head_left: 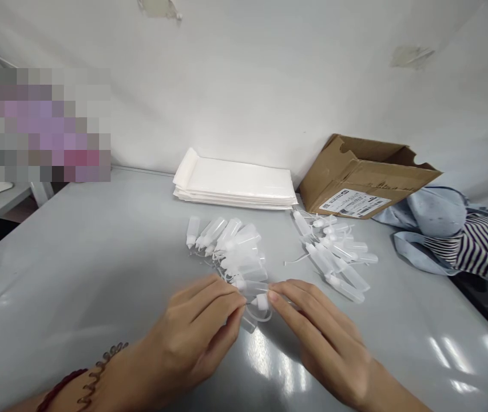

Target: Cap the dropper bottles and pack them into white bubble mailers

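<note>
A small translucent squeeze bottle with a white cap (261, 302) lies between my hands, its narrow tip pointing left. My right hand (323, 335) is closed on the bottle's body, thumb and fingers pinching it just behind the cap. At the tip, my left hand (203, 329) is pinched shut; what its fingertips grip is hidden. A thin white strap loops below the cap. Just beyond my hands, a pile of similar bottles (241, 243) reaches up to my left fingers. Another group of such bottles (333, 252), some with thin straps, lies to the right.
White padded envelopes (239, 177) are stacked against the wall. An open cardboard box (355, 177) with a label leans at the back right. Blue and striped fabric (462, 240) lies at the right edge of the grey table (98, 257). A white cable hangs at far left.
</note>
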Demonstrator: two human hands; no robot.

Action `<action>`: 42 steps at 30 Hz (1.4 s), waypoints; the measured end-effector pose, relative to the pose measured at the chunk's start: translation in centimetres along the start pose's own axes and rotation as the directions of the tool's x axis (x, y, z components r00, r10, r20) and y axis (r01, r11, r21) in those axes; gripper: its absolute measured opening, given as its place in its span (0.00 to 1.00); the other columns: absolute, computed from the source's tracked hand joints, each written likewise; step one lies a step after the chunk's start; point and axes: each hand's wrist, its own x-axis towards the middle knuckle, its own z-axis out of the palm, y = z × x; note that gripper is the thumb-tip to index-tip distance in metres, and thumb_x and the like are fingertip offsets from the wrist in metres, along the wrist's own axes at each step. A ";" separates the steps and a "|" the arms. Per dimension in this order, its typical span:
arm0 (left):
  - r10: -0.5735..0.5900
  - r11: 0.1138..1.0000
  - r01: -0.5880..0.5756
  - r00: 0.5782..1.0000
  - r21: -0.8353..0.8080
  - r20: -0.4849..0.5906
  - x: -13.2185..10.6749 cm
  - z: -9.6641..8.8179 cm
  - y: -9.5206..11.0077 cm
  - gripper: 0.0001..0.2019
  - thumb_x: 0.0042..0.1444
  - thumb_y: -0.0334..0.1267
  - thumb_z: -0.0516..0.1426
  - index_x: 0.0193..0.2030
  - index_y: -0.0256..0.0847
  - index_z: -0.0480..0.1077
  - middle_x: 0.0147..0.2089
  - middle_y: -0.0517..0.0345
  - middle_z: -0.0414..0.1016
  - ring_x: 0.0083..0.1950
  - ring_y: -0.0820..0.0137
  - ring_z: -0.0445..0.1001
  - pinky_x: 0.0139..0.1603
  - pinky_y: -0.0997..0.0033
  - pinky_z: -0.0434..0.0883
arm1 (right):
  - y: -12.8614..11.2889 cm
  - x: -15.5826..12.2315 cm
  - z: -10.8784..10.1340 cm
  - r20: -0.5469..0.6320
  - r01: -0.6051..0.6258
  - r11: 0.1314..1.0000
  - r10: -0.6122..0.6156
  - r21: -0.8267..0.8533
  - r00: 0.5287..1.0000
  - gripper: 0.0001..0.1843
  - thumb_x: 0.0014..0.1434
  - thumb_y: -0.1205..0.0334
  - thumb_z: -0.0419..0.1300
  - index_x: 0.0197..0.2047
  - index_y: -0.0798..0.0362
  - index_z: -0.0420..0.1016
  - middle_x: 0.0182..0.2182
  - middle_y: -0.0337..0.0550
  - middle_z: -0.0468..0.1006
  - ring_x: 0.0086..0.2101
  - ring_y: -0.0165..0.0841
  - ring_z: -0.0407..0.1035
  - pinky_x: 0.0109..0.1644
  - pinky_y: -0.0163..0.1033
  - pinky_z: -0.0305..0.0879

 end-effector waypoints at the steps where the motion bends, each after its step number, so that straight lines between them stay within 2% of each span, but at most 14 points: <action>1: 0.002 1.000 -0.002 1.000 -0.002 0.001 0.0 0.0 0.0 0.07 0.58 0.22 0.54 0.40 0.35 0.69 0.32 0.56 0.74 0.34 0.71 0.72 0.35 0.71 0.72 | 0.0 0.0 0.0 -0.006 0.002 1.000 -0.002 0.000 1.000 0.16 0.60 0.83 0.48 0.49 0.75 0.70 0.41 0.65 0.74 0.46 0.45 0.69 0.42 0.50 0.74; 5: -0.065 0.998 0.065 0.998 -0.005 0.022 0.1 0.0 0.1 0.07 0.60 0.23 0.54 0.41 0.37 0.69 0.35 0.57 0.75 0.35 0.72 0.73 0.37 0.73 0.73 | 0.1 -0.4 -0.3 0.021 -0.007 1.000 0.007 -0.019 1.000 0.18 0.59 0.83 0.48 0.51 0.73 0.69 0.43 0.65 0.73 0.48 0.46 0.68 0.44 0.50 0.73; 10: -0.207 0.978 0.207 0.978 0.015 -0.003 0.0 -0.2 -0.1 0.14 0.62 0.30 0.54 0.54 0.39 0.62 0.39 0.58 0.76 0.39 0.73 0.76 0.43 0.74 0.74 | -0.1 -0.8 -1.4 0.149 -0.075 0.996 0.081 -0.050 0.986 0.23 0.61 0.80 0.46 0.59 0.69 0.64 0.51 0.64 0.70 0.54 0.46 0.64 0.49 0.50 0.71; 12: -0.232 0.973 0.232 0.972 -0.012 0.024 0.1 -0.3 -0.2 0.13 0.60 0.30 0.55 0.52 0.40 0.64 0.39 0.59 0.76 0.39 0.73 0.76 0.43 0.75 0.74 | -0.1 -0.9 -1.5 0.150 -0.070 0.996 0.077 -0.054 0.986 0.23 0.62 0.79 0.47 0.60 0.68 0.63 0.52 0.64 0.70 0.54 0.46 0.64 0.50 0.51 0.71; 16: -0.215 0.970 0.222 0.974 -0.101 0.070 0.4 -0.6 -0.2 0.07 0.59 0.26 0.55 0.42 0.41 0.68 0.37 0.61 0.75 0.38 0.75 0.74 0.41 0.79 0.72 | 0.0 -0.9 -1.2 0.100 -0.046 0.997 0.053 -0.063 0.994 0.23 0.60 0.80 0.49 0.59 0.67 0.64 0.49 0.62 0.72 0.53 0.46 0.66 0.49 0.49 0.72; 21: -0.197 0.973 0.204 0.978 -0.109 0.069 0.4 -0.7 0.0 0.07 0.60 0.24 0.54 0.41 0.39 0.69 0.36 0.61 0.75 0.37 0.77 0.73 0.41 0.80 0.70 | -0.1 -1.1 -1.1 0.139 -0.076 0.996 0.080 -0.035 0.987 0.25 0.61 0.80 0.46 0.61 0.65 0.62 0.51 0.60 0.72 0.55 0.44 0.64 0.51 0.49 0.71; 27: -0.208 0.977 0.212 0.972 -0.024 0.106 0.0 -0.2 -0.5 0.06 0.62 0.27 0.52 0.40 0.40 0.68 0.34 0.60 0.74 0.34 0.72 0.72 0.37 0.74 0.69 | 0.0 -1.0 -0.4 0.122 -0.053 0.997 0.058 -0.049 0.991 0.23 0.62 0.80 0.44 0.58 0.65 0.65 0.50 0.61 0.72 0.54 0.43 0.65 0.49 0.46 0.72; 31: -0.247 0.967 0.235 0.960 0.100 0.129 -0.6 0.3 -0.9 0.06 0.63 0.29 0.51 0.38 0.40 0.68 0.31 0.60 0.73 0.30 0.69 0.71 0.32 0.70 0.68 | 1.5 -0.7 -0.2 0.160 -0.106 0.969 0.144 -0.225 0.977 0.19 0.63 0.76 0.50 0.57 0.60 0.65 0.49 0.60 0.73 0.50 0.43 0.68 0.47 0.48 0.72; 34: -0.282 0.950 0.256 0.949 0.178 0.138 -0.7 0.4 -0.9 0.08 0.63 0.30 0.50 0.36 0.40 0.68 0.29 0.60 0.72 0.28 0.68 0.70 0.30 0.69 0.66 | 3.5 -0.8 -0.5 0.072 -0.200 0.901 0.245 -0.385 0.967 0.15 0.64 0.71 0.55 0.54 0.58 0.67 0.46 0.59 0.74 0.45 0.44 0.71 0.44 0.50 0.71; 38: -0.300 0.940 0.273 0.947 0.205 0.113 -0.5 0.2 -0.9 0.07 0.62 0.30 0.49 0.36 0.40 0.67 0.28 0.60 0.73 0.27 0.70 0.71 0.29 0.71 0.66 | 6.5 -1.6 -0.8 0.033 -0.269 0.791 0.342 -0.550 0.939 0.13 0.66 0.64 0.51 0.51 0.59 0.68 0.47 0.62 0.74 0.45 0.49 0.70 0.42 0.53 0.70; 42: -0.287 0.942 0.265 0.954 0.206 0.084 -0.4 0.2 -0.8 0.06 0.62 0.31 0.50 0.43 0.39 0.66 0.31 0.60 0.75 0.29 0.70 0.73 0.31 0.71 0.67 | 8.0 -2.4 0.1 0.114 -0.291 0.737 0.445 -0.610 0.888 0.19 0.68 0.57 0.48 0.56 0.57 0.67 0.53 0.63 0.70 0.51 0.52 0.66 0.45 0.56 0.68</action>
